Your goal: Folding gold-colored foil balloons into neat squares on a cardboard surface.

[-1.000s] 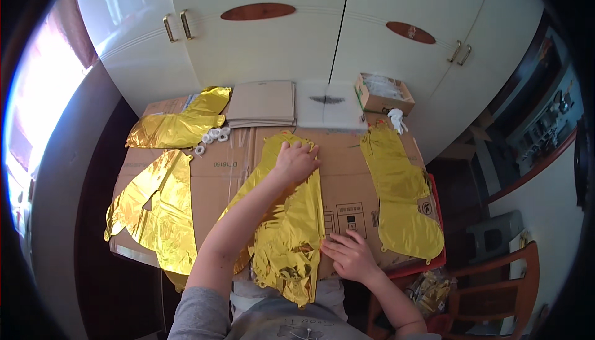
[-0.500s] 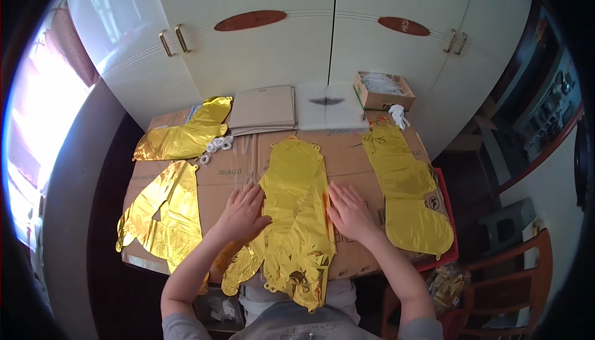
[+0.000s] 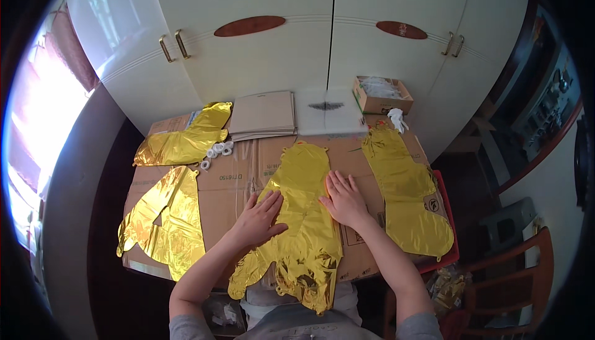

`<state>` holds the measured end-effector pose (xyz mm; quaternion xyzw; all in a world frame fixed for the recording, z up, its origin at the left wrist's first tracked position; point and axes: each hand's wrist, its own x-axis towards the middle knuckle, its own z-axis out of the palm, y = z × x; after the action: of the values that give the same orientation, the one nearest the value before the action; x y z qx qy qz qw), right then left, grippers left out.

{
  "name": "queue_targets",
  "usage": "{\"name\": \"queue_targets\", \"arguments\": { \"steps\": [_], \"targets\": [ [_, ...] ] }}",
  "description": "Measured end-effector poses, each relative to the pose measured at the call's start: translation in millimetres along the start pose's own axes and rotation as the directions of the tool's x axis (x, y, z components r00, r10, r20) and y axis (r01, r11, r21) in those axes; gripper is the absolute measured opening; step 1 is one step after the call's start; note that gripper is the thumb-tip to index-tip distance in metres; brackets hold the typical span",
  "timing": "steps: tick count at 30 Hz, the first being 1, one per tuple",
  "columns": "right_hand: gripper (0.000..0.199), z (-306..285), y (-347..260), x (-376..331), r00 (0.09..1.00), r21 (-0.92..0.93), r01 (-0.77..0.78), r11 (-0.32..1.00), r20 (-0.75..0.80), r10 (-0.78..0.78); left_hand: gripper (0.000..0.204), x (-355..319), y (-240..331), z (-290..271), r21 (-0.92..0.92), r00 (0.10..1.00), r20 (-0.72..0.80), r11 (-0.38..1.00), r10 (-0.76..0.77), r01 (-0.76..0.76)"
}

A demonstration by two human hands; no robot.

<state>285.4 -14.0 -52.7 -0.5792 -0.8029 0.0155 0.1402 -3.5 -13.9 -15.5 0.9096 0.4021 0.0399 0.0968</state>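
1. Workpiece loc.: gold foil piece (image 3: pixel 304 200), on cardboard (image 3: pixel 222 204), btw my hands; near end creased.
2. Grip: L hand (image 3: pixel 258 217) wide, fingers flat over foil's L edge; R hand (image 3: pixel 344 201) also wide, at R edge, thumb over it. I see nothing pinched.
3. Step, my est.: flattening & squaring foil.
4. Next move, I judge, calls for light, even palm pressure twd creased end, w/o dragging it.

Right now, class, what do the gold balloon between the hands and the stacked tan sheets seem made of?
Gold balloon: probably metallised plastic film, glossy; its crinkles throw mirror-like highlights.
Stacked tan sheets: likely cardboard, matt; they look flat and stiff, without shine.
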Motion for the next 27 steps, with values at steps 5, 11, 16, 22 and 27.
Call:
{"name": "queue_targets", "arguments": {
  "steps": [5, 11, 16, 22, 27],
  "targets": [
    [0.068, -4, 7, -1, 0.999, 0.000, -0.039, 0.999, 0.009, 0.039, 0.080, 7, 4, 2, 0.015, 0.999, -0.020, 0.999, 0.033, -0.032],
    [0.071, -9, 4, 0, 0.998, -0.033, -0.047, 0.998, 0.040, 0.049, 0.079, 9, 8, 2, 0.014, 0.997, -0.036, 0.998, 0.070, -0.069],
    [0.071, -9, 7, -2, 0.998, 0.010, -0.058, 0.998, 0.028, 0.058, 0.077, -18, 13, -18, -0.002, 0.994, -0.109, 1.000, -0.030, 0.030],
    [0.045, -30, -35, -5, 0.947, 0.086, 0.313, 0.946, -0.102, -0.304, 0.071, -114, 18, -31, -0.110, 0.842, -0.216, 0.869, -0.494, 0.482],
    [0.025, -23, -82, 7, 0.780, 0.281, 0.617, 0.735, -0.098, -0.618, 0.064, -138, 24, -15, -0.069, 0.781, -0.204, 0.805, -0.590, 0.590]
  ]
}}
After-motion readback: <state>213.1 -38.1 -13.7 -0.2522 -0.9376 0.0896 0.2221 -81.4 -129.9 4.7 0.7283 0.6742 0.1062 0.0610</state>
